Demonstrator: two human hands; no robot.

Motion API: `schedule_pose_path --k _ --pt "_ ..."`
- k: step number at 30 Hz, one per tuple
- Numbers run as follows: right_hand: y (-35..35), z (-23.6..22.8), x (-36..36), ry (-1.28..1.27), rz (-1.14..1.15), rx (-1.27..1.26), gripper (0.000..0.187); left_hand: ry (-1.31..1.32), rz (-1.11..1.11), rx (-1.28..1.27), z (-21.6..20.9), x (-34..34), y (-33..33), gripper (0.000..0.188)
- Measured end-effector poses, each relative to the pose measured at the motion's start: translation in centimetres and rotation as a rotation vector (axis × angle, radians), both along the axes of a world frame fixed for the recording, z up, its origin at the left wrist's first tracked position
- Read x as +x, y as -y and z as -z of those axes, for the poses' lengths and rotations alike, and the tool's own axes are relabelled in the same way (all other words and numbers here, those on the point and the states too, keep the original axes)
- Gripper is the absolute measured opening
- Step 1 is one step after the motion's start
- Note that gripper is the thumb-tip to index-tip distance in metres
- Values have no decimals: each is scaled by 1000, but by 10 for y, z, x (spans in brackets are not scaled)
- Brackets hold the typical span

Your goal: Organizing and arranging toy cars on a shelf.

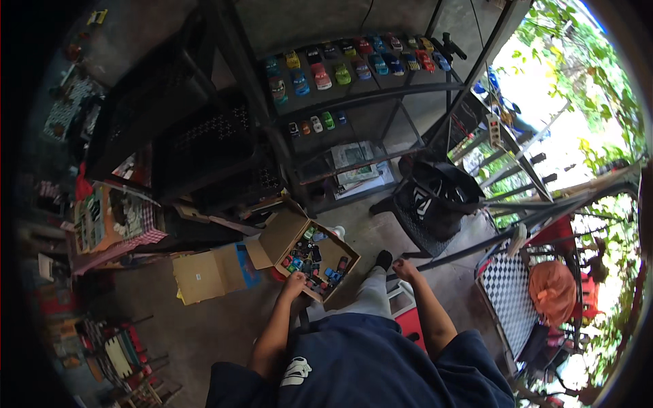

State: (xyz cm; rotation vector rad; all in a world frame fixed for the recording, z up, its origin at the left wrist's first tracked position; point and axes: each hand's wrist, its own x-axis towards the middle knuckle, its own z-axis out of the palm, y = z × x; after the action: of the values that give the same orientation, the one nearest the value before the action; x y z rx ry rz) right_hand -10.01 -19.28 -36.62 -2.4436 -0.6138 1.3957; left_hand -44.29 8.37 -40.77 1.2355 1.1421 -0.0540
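An open cardboard box [330, 297] with its lid folded back sits low in front of me. Inside it are several small toy cars [313, 255], some blue, green, red and dark. My left hand [294, 282] is closed at the near left rim of the box and appears to grip it. To the right of the box, above my leg, my right hand [405, 268] is apart from it with the fingers curled together. Whether anything small is between those fingers is too small to tell.
A dark metal shelf [367, 95] ahead carries rows of toy cars on its upper levels. On the right are a black chair [428, 224] with a black bag and a checkered table [515, 289]. Flattened cardboard [204, 275] lies left of the box.
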Motion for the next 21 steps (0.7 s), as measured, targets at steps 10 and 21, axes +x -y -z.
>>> schedule_pose_path --k 10,21 --pt "-89 -8 -142 -108 124 422 38 16 157 -131 12 -20 -43 13" --pt "-159 76 -181 -232 218 225 48 -42 368 159 103 7 -20 31"
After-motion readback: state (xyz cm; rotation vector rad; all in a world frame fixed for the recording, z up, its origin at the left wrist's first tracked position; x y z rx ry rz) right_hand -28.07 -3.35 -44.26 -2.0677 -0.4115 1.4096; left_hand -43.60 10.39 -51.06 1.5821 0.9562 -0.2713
